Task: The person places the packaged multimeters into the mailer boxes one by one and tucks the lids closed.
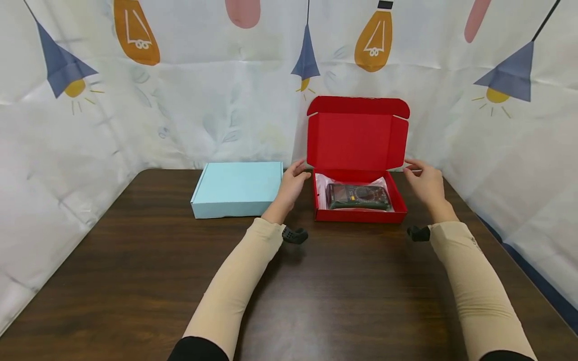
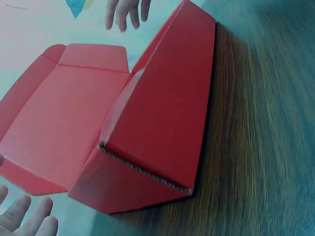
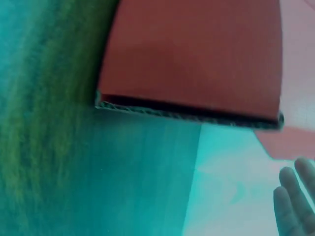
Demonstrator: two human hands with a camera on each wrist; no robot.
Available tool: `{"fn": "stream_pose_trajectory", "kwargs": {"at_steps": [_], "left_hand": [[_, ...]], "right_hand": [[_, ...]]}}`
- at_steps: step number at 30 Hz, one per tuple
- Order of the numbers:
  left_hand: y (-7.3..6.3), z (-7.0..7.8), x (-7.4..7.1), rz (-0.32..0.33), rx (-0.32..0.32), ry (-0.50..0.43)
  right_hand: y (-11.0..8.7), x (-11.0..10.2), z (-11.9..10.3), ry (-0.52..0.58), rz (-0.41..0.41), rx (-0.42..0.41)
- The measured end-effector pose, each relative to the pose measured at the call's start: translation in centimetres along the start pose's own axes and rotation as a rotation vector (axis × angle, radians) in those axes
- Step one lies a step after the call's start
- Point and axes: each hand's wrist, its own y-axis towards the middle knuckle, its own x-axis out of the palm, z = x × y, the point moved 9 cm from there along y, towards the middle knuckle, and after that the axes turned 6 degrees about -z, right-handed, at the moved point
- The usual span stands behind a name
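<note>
A red cardboard box (image 1: 360, 216) stands near the back of the table, its lid (image 1: 352, 138) raised toward the curtain. Inside lies a dark multimeter (image 1: 358, 196) on pinkish-white wrapping (image 1: 321, 188). My left hand (image 1: 290, 188) is at the box's left side, fingers loosely extended near the lower corner of the lid; the left wrist view shows its fingertips (image 2: 29, 216) beside the lid. On the other side, my right hand (image 1: 425, 186) has its fingertips close to the lid's right flap. Fairly straight fingers (image 3: 290, 201) appear in the right wrist view. Neither hand holds anything.
A closed light-blue box (image 1: 239, 183) sits left of the red one, close to my left forearm. Behind the dark wooden table (image 1: 135, 260) hangs a white curtain (image 1: 189, 100) printed with lamps and bulbs. Each wrist carries a black strap-like device (image 1: 295, 235).
</note>
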Motion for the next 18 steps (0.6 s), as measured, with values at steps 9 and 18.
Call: {"fn": "stream_pose_trajectory", "kwargs": {"at_steps": [9, 18], "left_hand": [[1.0, -0.5, 0.0, -0.026, -0.063, 0.019], [1.7, -0.6, 0.4, -0.046, -0.097, 0.042]], "right_hand": [[1.3, 1.0, 2.2, 0.208, -0.144, 0.112], [2.1, 3.2, 2.2, 0.371, -0.284, 0.152]]}}
